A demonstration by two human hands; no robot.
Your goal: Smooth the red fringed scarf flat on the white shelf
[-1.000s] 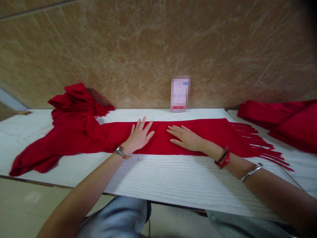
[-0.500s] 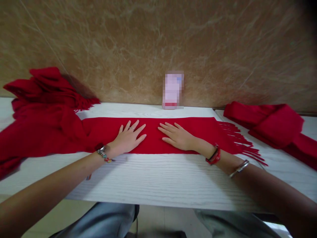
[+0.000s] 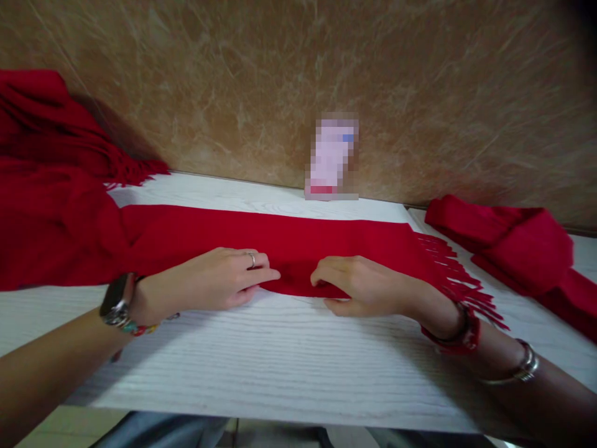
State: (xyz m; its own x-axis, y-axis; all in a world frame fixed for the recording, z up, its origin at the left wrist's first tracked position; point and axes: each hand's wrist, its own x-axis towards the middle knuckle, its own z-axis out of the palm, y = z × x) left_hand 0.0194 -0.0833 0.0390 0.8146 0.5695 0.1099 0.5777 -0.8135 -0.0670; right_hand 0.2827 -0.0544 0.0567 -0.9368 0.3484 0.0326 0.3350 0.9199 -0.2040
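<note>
A long red fringed scarf (image 3: pixel 289 233) lies flattened across the white table, its tassels pointing right. My left hand (image 3: pixel 228 277) rests on its near edge, fingers bent, the index finger and thumb apart. Facing it from the right, my right hand (image 3: pixel 361 283) arches over the same edge. Its curled fingertips are on the cloth, while the thumb sits apart, just off the edge over the table. Between the two hands a short stretch of the near edge shows, with slight shading in the fabric. Neither hand visibly grips the scarf.
Bunched red cloth with tassels (image 3: pixel 51 143) is heaped at the left. A folded red scarf (image 3: pixel 522 246) lies at the right. A blurred pink-white object (image 3: pixel 330 158) leans against the brown marbled wall (image 3: pixel 209 93). The white table (image 3: pixel 280 367) ends just before my legs.
Both hands have come from lying flat with spread fingers on the scarf to its near edge, fingers now bent. The view has shifted closer, and the heap at left appears further left.
</note>
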